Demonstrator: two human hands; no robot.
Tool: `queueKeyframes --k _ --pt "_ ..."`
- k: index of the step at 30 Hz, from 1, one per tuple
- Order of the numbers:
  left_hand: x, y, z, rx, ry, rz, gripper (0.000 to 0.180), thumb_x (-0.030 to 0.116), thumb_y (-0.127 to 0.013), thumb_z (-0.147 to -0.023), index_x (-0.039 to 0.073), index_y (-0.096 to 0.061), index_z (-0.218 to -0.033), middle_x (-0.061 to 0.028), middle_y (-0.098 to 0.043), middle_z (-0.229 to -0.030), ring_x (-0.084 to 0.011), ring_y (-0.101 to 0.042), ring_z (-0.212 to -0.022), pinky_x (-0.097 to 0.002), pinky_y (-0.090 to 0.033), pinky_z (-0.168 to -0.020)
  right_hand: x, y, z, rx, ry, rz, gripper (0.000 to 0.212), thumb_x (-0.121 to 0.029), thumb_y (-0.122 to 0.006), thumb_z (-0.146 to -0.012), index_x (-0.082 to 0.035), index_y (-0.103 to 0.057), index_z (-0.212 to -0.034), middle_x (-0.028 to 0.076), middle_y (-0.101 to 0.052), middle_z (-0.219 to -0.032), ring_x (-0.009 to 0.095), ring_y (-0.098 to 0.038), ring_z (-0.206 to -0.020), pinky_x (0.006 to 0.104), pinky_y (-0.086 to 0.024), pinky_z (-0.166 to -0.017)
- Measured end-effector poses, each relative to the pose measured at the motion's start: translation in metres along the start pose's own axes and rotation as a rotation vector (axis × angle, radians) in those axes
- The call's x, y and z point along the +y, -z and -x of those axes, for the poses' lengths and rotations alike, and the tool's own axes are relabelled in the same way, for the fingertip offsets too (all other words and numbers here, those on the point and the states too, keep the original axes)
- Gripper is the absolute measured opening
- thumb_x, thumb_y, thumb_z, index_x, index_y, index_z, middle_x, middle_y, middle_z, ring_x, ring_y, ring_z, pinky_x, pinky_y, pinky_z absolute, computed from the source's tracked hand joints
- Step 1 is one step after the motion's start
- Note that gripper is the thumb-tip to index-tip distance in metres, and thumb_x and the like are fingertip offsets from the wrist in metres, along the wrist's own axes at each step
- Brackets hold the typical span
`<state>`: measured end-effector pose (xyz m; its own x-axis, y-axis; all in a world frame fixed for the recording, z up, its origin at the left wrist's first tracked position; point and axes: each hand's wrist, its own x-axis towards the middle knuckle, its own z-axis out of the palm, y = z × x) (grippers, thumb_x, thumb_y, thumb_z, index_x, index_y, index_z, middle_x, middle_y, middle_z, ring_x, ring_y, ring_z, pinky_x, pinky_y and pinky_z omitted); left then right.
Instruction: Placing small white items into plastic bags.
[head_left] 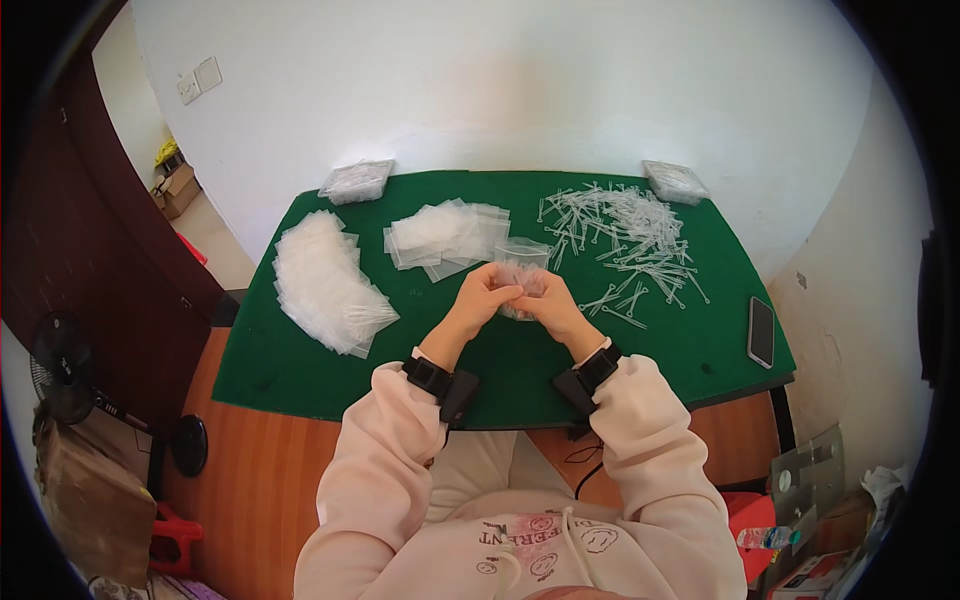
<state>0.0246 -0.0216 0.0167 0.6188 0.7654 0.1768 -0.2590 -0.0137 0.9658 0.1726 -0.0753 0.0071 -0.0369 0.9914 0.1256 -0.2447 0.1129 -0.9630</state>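
Over the middle of the green table [480,385], my left hand [483,298] and my right hand [552,302] meet, fingers closed on a small clear zip bag [524,250]. Its top end sticks out beyond my fingers; what is inside is mostly hidden by them. Just beyond my left hand lies a loose pile of flat clear bags [445,232]. Further left, a long overlapping row of clear bags [325,270] curves toward me. To the right of my hands spreads a heap of thin clear plastic sticks [625,230] with small ring ends, several lying apart nearer me.
Clear packs stand at the table's back left [358,182] and back right [675,182], near the white wall. A dark phone [761,332] lies by the right edge. On the floor are a black fan [65,365] at left and a plastic bottle [768,537] at right.
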Motion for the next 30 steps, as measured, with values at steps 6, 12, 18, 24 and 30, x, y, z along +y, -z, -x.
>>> queueKeyframes --k 6,12,18,24,30 --pt "-0.0047 0.0013 -0.0016 -0.022 0.02 0.005 0.02 0.003 -0.061 -0.077 0.003 -0.058 -0.097 -0.0032 -0.06 -0.088 -0.0118 -0.058 -0.079 -0.0247 -0.046 -0.071 -0.0021 -0.0013 0.0019 -0.007 0.033 0.03 0.029 0.003 -0.067 -0.07 0.0 -0.056 -0.097 0.004 -0.061 -0.087 0.011 -0.059 -0.078 0.0254 -0.048 -0.067" --pt "-0.0012 0.0016 -0.0008 0.027 0.06 0.064 0.013 0.004 -0.06 -0.077 0.003 -0.059 -0.09 -0.0029 -0.061 -0.084 -0.0114 -0.058 -0.077 -0.0241 -0.047 -0.069 -0.0033 0.0008 0.002 -0.011 -0.016 0.001 0.02 0.001 -0.066 -0.074 -0.002 -0.057 -0.092 0.003 -0.061 -0.085 0.01 -0.058 -0.073 0.0235 -0.047 -0.065" --pt "-0.0018 0.005 -0.0018 0.036 0.099 0.106 0.008 0.005 -0.059 -0.078 0.003 -0.06 -0.086 -0.0024 -0.06 -0.081 -0.0107 -0.057 -0.074 -0.0233 -0.046 -0.068 -0.0044 0.0005 0.0011 -0.038 -0.052 -0.056 0.01 -0.005 -0.063 -0.078 -0.003 -0.057 -0.085 0.002 -0.06 -0.077 0.009 -0.056 -0.065 0.0214 -0.045 -0.06" --pt "-0.0042 0.0055 -0.0023 0.017 0.026 0.05 0.007 0.007 -0.06 -0.078 0.004 -0.059 -0.084 -0.0014 -0.059 -0.077 -0.0095 -0.055 -0.071 -0.0226 -0.043 -0.065 0.001 0.0029 -0.0018 -0.022 -0.078 -0.044 0.004 -0.007 -0.058 -0.081 -0.007 -0.057 -0.085 -0.001 -0.058 -0.079 0.007 -0.053 -0.067 0.0189 -0.042 -0.061" --pt "-0.0006 0.0014 -0.001 0.03 0.011 0.059 0.007 0.009 -0.058 -0.081 0.005 -0.059 -0.086 -0.0001 -0.058 -0.077 -0.0091 -0.054 -0.073 -0.0225 -0.041 -0.068 -0.0003 0.0058 -0.0021 -0.063 -0.041 -0.076 0.004 -0.01 -0.056 -0.083 -0.006 -0.057 -0.083 -0.001 -0.057 -0.077 0.007 -0.051 -0.065 0.0204 -0.041 -0.059"
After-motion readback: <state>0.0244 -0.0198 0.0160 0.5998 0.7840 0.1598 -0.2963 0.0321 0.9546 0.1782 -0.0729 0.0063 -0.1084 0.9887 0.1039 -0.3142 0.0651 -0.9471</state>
